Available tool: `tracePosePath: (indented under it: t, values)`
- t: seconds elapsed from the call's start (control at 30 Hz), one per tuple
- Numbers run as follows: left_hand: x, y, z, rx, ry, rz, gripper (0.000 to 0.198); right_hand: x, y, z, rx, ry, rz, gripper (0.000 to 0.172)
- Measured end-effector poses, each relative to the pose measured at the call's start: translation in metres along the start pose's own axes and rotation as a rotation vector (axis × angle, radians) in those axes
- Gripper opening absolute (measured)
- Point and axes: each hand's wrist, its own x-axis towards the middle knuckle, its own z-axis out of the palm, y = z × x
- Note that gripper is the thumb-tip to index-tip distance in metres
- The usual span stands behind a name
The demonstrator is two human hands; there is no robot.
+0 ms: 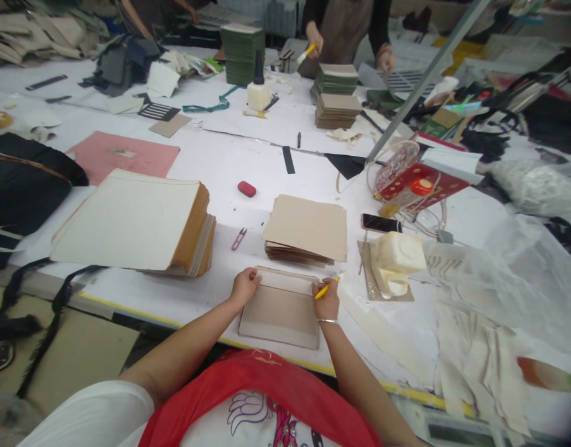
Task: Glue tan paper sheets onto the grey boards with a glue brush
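A tan rectangular board [281, 310] with a paler strip along its far edge lies flat at the near edge of the white table [220, 161]. My left hand [245, 287] is closed, its fingers pressing on the board's far left corner. My right hand [327, 301] is closed around a yellow-handled brush [323, 290] at the board's far right corner. Just beyond lies a stack of tan boards [307, 231].
A large pile of cream sheets [136, 222] sits to the left. A white glue tub [397, 261], a phone [381, 223], small snips [238, 239] and a red eraser-like object [246, 189] lie nearby. Another person [345, 31] works across the table beside green stacks [241, 53].
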Motion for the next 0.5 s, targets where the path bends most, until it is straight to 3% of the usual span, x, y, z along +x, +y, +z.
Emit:
tracePosePath:
  t: [0.2,0.5]
  values:
    - [0.005,0.000,-0.001,0.164,0.153,0.097,0.023,0.011,0.002,0.012,-0.058,0.009,-0.010,0.036]
    - [0.005,0.001,-0.001,0.179,0.155,0.098,0.023,0.015,0.001,0.015,-0.088,-0.001,-0.039,0.032]
